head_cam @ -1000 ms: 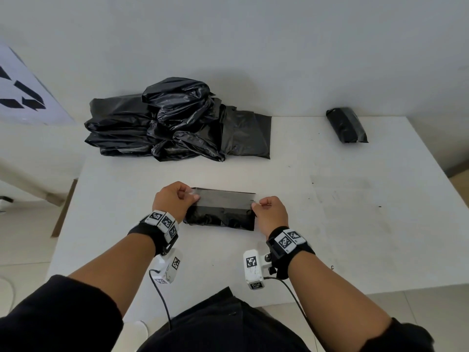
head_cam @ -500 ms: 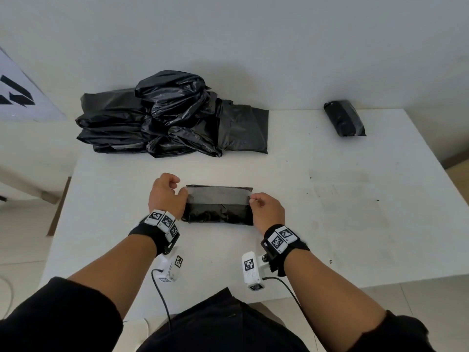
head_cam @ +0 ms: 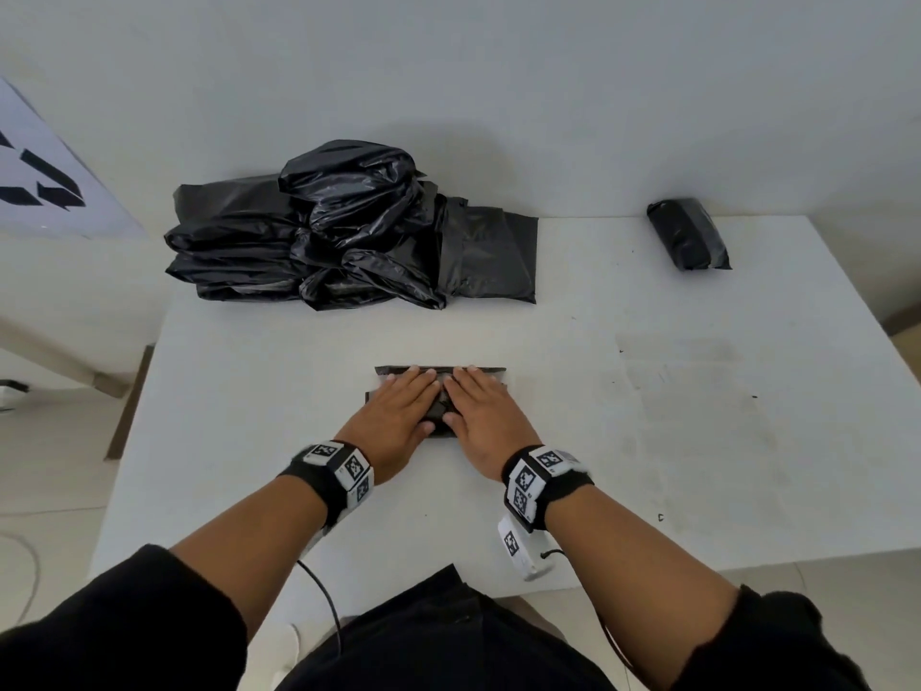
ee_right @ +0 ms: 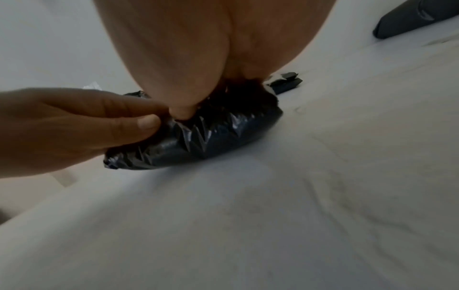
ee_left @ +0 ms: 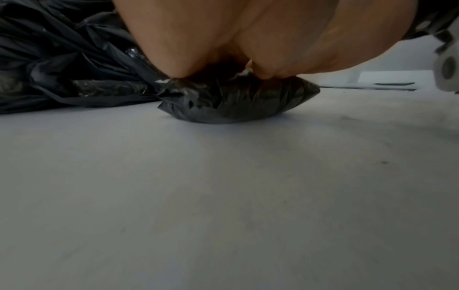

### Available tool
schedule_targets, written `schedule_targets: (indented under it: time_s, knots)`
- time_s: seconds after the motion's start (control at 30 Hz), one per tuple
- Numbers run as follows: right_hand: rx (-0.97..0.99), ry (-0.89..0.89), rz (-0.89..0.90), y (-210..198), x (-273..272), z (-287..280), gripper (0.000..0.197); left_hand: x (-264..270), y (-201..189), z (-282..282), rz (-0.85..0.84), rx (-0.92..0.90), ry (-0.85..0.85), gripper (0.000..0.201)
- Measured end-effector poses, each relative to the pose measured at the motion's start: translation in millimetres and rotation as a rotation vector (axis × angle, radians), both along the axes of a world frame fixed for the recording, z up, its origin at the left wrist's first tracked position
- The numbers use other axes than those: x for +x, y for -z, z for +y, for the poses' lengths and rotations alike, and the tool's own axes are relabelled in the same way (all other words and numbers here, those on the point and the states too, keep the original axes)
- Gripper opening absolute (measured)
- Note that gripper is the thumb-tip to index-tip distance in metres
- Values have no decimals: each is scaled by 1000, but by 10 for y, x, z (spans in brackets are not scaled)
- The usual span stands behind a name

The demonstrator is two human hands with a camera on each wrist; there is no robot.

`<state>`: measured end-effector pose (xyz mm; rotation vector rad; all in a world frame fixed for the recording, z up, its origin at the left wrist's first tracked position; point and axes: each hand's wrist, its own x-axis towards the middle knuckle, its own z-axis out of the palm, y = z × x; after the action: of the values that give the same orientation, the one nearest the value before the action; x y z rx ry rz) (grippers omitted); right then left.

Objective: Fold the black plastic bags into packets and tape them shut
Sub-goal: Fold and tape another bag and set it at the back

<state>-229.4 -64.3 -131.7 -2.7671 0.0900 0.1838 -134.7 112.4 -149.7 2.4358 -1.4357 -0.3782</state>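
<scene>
Hands cover most of packet (tape unseen).

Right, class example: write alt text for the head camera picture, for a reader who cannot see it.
Two hands, left hand and right hand, press flat, side by side, on a folded black bag on a white table. A heap of black bags lies at the far left, a finished packet at the far right.

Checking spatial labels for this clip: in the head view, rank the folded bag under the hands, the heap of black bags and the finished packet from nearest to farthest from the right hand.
1. Folded bag: directly under the right hand.
2. Heap of black bags: back left of the table.
3. Finished packet: far right corner.
</scene>
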Motion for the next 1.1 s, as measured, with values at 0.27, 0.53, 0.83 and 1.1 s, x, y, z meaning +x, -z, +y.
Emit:
schedule_targets:
  time_s: [0.27, 0.53, 0.83, 1.1]
  knots:
    - [48, 36, -133, 168, -134, -134, 67, 67, 53, 91, 79, -84, -32, 69]
    - [391, 194, -133, 233, -267, -207, 47, 82, 39, 89, 135, -109, -81, 55]
    - [31, 90, -136, -34, -22, -23, 74, -12, 61, 56, 2, -119, -59, 58]
    - [17, -18, 4, 209, -169, -197, 85, 63, -6, 76, 69, 66, 0, 72]
